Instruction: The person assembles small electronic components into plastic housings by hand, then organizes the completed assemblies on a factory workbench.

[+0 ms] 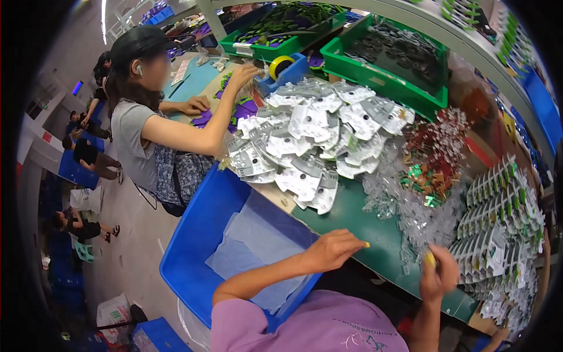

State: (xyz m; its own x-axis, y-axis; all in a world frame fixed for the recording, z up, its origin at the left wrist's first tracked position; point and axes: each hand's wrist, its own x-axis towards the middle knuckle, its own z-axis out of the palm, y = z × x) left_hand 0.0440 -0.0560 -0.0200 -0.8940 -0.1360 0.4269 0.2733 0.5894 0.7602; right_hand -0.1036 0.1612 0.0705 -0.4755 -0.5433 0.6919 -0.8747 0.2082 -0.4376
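My left hand [334,251] is closed in a pinch above the front edge of the green work surface [378,232], with yellow at its fingertips. Whatever it may hold is too small to make out. To its right, my right hand [440,276] has its fingers curled and slightly blurred, and a yellow covering shows on its thumb; any content is hidden. Beyond the right hand is a heap of small clear plastic pieces [425,217]. Farther from my left hand lies a big pile of white and grey molded plastic parts [311,123].
A blue bin [176,258] lined with translucent sheet stands at my left. Stacked grey-green parts [498,229] rise at the right. Green trays [434,97] and a tape dispenser [284,70] stand behind. A co-worker [141,117] handles purple parts [243,110] at the left.
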